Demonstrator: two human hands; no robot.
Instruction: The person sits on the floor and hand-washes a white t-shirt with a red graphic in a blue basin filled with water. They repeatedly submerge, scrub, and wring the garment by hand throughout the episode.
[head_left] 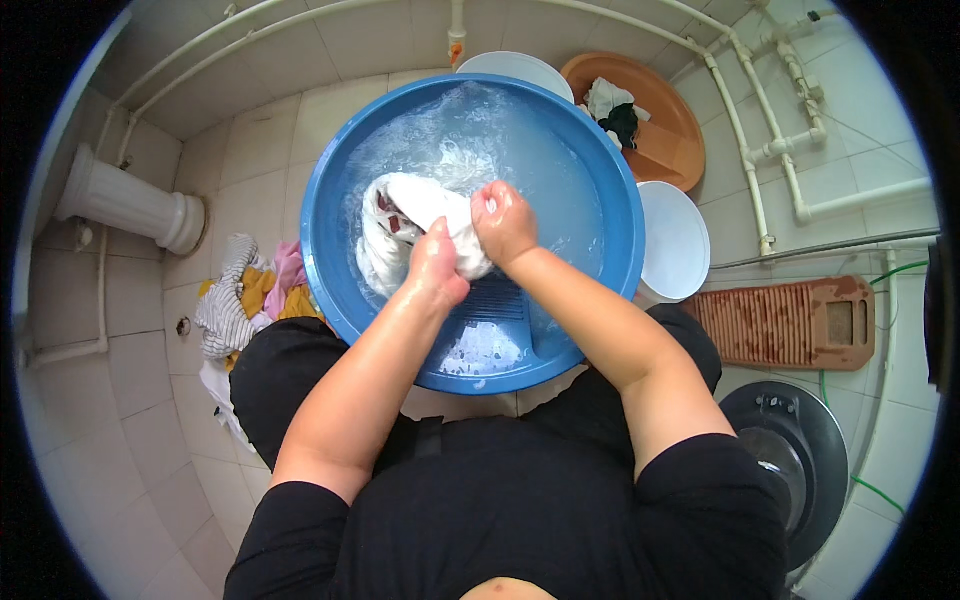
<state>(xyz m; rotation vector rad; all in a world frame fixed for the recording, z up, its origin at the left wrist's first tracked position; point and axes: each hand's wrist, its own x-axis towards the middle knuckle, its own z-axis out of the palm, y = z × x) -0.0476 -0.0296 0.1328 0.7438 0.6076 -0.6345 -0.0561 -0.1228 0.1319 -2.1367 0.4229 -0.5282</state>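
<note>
Blue basin [330, 190]: round, smooth plastic, on a pale tiled floor [150, 440]; holds foamy water and a ribbed blue washboard [497, 300] at its near rim.
White garment [420, 215]: wet, bunched cloth with dark red-brown patches, at the basin's centre, partly in the water.
Left hand [435, 268]: wet, fingers closed tight on the garment's near fold.
Right hand [505, 222]: wet, fist clamped on the same garment, just beside the left.
Laundry heap [245, 290]: striped grey, pink and yellow cloths, on the floor touching the basin's left rim.
Brown basin [665, 135]: round plastic, beyond the blue basin's far right rim, holding white and dark cloth.
White basins [675, 245]: two, smooth, at the far and right rims.
Brown washboard [790, 322]: ridged, rectangular, flat on the floor to the right.
White pedestal [130, 205]: fluted column, far left
</note>
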